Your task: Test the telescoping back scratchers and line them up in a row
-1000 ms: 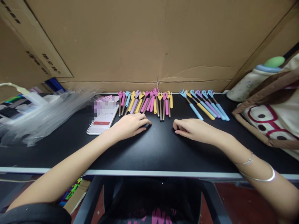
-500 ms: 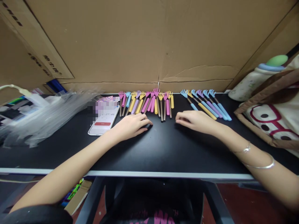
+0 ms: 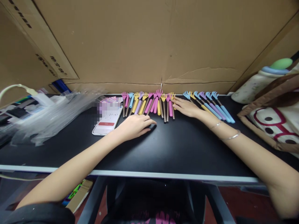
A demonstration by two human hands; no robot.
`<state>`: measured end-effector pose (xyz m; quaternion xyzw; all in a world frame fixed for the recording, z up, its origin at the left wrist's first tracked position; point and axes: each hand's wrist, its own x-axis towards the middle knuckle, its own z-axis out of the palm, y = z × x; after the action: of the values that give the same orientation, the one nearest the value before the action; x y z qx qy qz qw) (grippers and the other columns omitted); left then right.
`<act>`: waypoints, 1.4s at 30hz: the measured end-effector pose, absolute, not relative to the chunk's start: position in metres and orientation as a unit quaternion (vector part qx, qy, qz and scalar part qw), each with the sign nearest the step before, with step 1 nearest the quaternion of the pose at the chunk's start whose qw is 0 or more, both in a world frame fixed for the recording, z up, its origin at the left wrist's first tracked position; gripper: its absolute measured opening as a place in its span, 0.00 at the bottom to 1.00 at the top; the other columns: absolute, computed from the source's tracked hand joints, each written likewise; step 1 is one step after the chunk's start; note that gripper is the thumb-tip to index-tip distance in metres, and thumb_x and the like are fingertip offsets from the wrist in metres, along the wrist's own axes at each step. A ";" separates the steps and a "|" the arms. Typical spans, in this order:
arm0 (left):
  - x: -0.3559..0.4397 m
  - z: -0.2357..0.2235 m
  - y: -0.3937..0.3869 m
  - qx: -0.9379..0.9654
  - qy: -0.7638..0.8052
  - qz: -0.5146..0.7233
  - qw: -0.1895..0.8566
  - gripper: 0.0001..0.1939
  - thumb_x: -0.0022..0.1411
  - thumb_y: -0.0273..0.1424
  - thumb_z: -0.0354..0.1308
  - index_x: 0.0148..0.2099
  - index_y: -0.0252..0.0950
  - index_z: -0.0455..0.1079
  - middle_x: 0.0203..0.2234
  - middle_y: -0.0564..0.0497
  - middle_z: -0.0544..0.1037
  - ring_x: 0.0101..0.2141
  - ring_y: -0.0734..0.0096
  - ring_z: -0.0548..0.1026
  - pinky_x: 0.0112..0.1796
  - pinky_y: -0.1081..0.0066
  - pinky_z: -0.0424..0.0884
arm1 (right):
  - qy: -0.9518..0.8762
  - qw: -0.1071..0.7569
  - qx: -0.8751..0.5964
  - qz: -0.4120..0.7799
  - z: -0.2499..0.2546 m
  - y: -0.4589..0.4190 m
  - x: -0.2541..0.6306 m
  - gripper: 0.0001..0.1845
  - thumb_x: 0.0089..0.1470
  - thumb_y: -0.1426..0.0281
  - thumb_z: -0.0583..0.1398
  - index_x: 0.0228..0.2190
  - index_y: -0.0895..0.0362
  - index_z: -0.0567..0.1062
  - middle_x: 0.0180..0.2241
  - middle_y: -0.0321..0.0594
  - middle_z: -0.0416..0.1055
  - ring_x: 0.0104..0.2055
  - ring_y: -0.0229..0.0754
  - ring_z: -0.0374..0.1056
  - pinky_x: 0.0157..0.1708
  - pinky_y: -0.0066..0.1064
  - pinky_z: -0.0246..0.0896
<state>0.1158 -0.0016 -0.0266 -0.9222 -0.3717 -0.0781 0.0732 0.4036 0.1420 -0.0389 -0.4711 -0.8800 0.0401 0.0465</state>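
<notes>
Several small hand-shaped back scratchers in pink, yellow, purple and blue lie in a row at the back of the black table, some with dark metal rods; a pink back scratcher (image 3: 159,93) is near the middle. My right hand (image 3: 185,106) reaches over the right end of this row, its outstretched fingertips at a yellow handle (image 3: 174,105), which they partly hide. My left hand (image 3: 137,125) rests palm down in front of the row, fingers loosely apart with nothing in them. Right of my right hand, several back scratchers lie slanted, among them a blue back scratcher (image 3: 225,110).
A phone (image 3: 106,124) showing a timer lies left of my left hand. Crumpled clear plastic bags (image 3: 58,115) spread farther left. A bottle (image 3: 253,85) and a bag with a cartoon face (image 3: 268,116) stand at the right. A cardboard wall (image 3: 130,43) closes off the back.
My right hand has moved left and away from me, from bare table to the right end of the row, and its fingers have stretched out. My left hand stays in place.
</notes>
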 end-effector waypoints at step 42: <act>0.116 -0.026 -0.004 -0.921 -0.378 -0.056 0.076 0.14 0.69 0.32 0.51 0.54 0.39 0.70 0.43 0.49 0.76 0.42 0.64 0.77 0.42 0.67 0.71 | -0.925 -0.015 -0.361 -0.114 -0.023 -0.013 0.437 0.28 0.64 0.59 0.51 0.59 0.63 0.68 0.60 0.52 0.63 0.57 0.54 0.67 0.52 0.47 0.67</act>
<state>0.1163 -0.0041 -0.0257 -0.9208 -0.3785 -0.0563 0.0761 0.4368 -0.0125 -0.0231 -0.3610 -0.9254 -0.1142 -0.0147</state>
